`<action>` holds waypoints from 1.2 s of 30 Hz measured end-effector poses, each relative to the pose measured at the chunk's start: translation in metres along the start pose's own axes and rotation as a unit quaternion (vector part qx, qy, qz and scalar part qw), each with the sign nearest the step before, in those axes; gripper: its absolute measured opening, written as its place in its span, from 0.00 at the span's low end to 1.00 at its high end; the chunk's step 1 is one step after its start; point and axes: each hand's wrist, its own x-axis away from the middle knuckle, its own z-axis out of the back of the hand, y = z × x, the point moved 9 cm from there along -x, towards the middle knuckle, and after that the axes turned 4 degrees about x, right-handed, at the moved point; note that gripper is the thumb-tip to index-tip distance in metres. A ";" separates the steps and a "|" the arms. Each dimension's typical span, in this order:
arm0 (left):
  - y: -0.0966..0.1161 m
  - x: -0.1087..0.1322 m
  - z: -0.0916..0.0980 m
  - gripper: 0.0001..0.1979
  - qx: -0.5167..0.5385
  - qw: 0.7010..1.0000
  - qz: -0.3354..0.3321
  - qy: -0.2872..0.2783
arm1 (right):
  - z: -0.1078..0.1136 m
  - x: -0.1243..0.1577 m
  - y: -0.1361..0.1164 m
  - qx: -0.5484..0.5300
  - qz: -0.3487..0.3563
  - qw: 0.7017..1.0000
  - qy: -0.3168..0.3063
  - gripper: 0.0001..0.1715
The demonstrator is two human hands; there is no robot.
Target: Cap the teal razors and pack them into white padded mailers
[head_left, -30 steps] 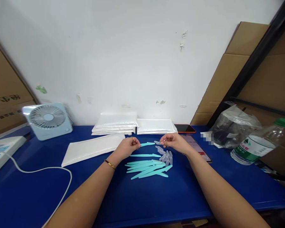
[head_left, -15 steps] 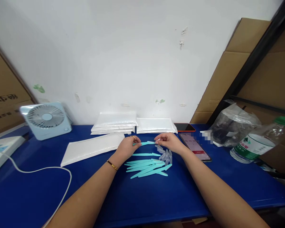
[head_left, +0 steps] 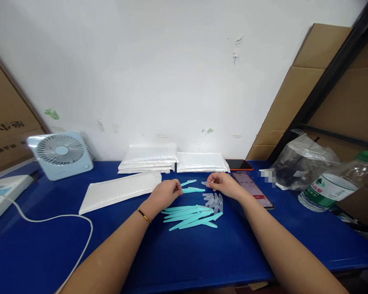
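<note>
- Head view: the left hand point(head_left: 166, 192) rests low over the blue table point(head_left: 202, 261), wearing a ring and a gold bracelet. Its fingers are curled in, with thumb and forefinger pinched on the near end of a teal plastic stick point(head_left: 194, 190).
- That stick points right, toward the other hand, and sits just above the table between the two hands.
- The right hand point(head_left: 223, 183) faces it from close by. Its fingertips are closed on a small clear cap point(head_left: 204, 183), held near the stick's free end but apart from it.
- A second teal stick point(head_left: 188, 182) lies just beyond the held one.
- A pile of teal sticks point(head_left: 190, 215) lies nearer the person, below both hands, with a cluster of clear caps point(head_left: 214, 201) touching its right end.
- A lit phone point(head_left: 254, 191) lies just right of the right hand.
- Stacked white padded envelopes point(head_left: 150, 158) stand against the wall, and a single envelope point(head_left: 119, 192) lies left of the left hand.
- A small desk fan point(head_left: 61, 154) stands far left, and a plastic bottle point(head_left: 333, 185) lies on its side far right.
</note>
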 end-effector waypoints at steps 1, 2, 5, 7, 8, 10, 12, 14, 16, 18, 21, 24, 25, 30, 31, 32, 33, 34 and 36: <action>-0.003 0.000 0.003 0.07 0.022 1.000 0.008 0.009 | 0.002 0.000 0.001 -0.041 -0.005 0.999 0.004 0.15; -0.005 -0.001 0.005 0.07 0.042 0.999 0.010 0.018 | 0.006 0.001 0.001 -0.082 -0.010 0.996 0.013 0.17; -0.008 -0.003 0.008 0.08 0.095 0.995 0.006 0.026 | 0.017 0.004 0.001 -0.189 -0.025 0.979 0.066 0.19; -0.011 -0.004 0.007 0.09 0.124 0.992 0.010 0.022 | 0.020 0.006 0.001 -0.249 -0.037 0.964 0.088 0.20; -0.012 -0.005 0.006 0.09 0.137 0.990 0.012 0.018 | 0.020 0.006 0.002 -0.270 -0.041 0.958 0.093 0.20; -0.014 -0.005 0.005 0.10 0.159 0.987 0.020 0.010 | 0.019 0.007 0.003 -0.294 -0.045 0.950 0.098 0.21; -0.016 -0.005 0.004 0.10 0.174 0.984 0.026 0.008 | 0.018 0.006 0.004 -0.305 -0.042 0.946 0.101 0.22; -0.016 -0.005 0.005 0.11 0.182 0.983 0.027 0.010 | 0.016 0.005 0.004 -0.313 -0.040 0.944 0.098 0.21; -0.016 -0.004 0.005 0.11 0.186 0.982 0.026 0.010 | 0.013 0.005 0.004 -0.321 -0.038 0.942 0.090 0.20; -0.016 -0.005 0.005 0.11 0.189 0.982 0.025 0.007 | 0.010 0.004 0.001 -0.325 -0.037 0.941 0.081 0.19; -0.015 -0.005 0.003 0.11 0.206 0.978 0.023 0.001 | 0.006 0.004 -0.001 -0.330 -0.038 0.941 0.073 0.18; -0.013 -0.006 0.001 0.11 0.242 0.970 0.025 -0.012 | 0.004 0.004 0.000 -0.346 -0.053 0.934 0.069 0.19; -0.013 -0.006 0.000 0.11 0.253 0.967 0.025 -0.015 | 0.003 0.004 0.001 -0.354 -0.059 0.931 0.066 0.19; -0.010 -0.004 0.002 0.11 0.265 0.964 0.023 -0.016 | 0.006 0.005 0.002 -0.374 -0.063 0.924 0.056 0.19; -0.010 -0.004 0.002 0.10 0.266 0.963 0.023 -0.017 | 0.007 0.006 0.001 -0.373 -0.060 0.924 0.056 0.19; -0.010 -0.003 0.003 0.10 0.269 0.963 0.022 -0.016 | 0.008 0.006 0.000 -0.370 -0.056 0.925 0.057 0.18; -0.010 -0.003 0.003 0.10 0.272 0.962 0.023 -0.017 | 0.008 0.006 0.000 -0.367 -0.053 0.927 0.056 0.18; -0.010 -0.003 0.003 0.10 0.276 0.961 0.023 -0.015 | 0.007 0.006 -0.002 -0.362 -0.049 0.929 0.055 0.18; -0.011 -0.004 0.002 0.10 0.284 0.958 0.024 -0.013 | 0.003 0.006 -0.005 -0.353 -0.043 0.933 0.052 0.18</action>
